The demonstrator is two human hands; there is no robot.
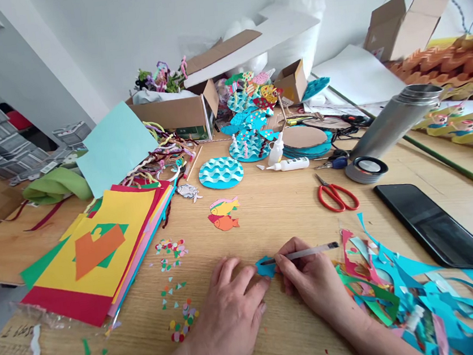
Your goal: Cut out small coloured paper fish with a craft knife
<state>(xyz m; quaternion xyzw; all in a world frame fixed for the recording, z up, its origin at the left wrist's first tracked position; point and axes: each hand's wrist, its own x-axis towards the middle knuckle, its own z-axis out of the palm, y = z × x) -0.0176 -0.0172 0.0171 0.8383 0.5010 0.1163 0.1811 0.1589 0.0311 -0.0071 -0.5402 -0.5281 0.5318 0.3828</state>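
Steadying a blue paper cutout (267,271)
Left hand (231,309), fingers apart, rests at its edge, likely preventing slips; right hand (309,269) clamps a clear-barrelled pen (319,249) low, presumably for control.

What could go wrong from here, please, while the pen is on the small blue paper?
The pen in the right hand might slip off the small blue paper and mark the table or the left hand beside it. The left forearm might sweep the loose paper dots nearby. The blue paper could also get mixed up with the blue scraps by the right forearm.
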